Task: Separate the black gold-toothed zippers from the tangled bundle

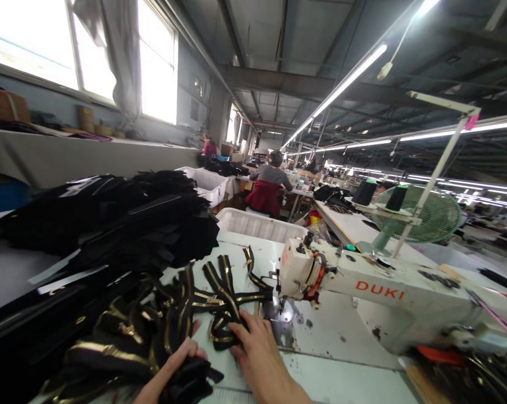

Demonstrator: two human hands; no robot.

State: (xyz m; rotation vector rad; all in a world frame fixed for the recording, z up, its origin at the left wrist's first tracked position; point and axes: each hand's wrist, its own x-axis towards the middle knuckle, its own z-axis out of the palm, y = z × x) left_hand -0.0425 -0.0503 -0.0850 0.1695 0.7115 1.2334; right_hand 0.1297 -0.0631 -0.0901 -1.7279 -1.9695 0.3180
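Observation:
My right hand (257, 356) rests on a black strip with gold zipper trim (225, 311), fingers pinching it just in front of the needle plate (278, 314) of a white DUKI sewing machine (375, 292). At the bottom edge, my left hand (181, 359) grips a bunch of black fabric (194, 376). Several more black pieces with gold zippers (144, 331) lie heaped to the left of both hands on the pale table (333, 336).
A big stack of black cut fabric (110, 219) sits at the left. A white bin (257, 224) stands behind the machine. A green fan (430, 216) and thread cones (365, 192) are at right. A seated person (270, 188) works farther back.

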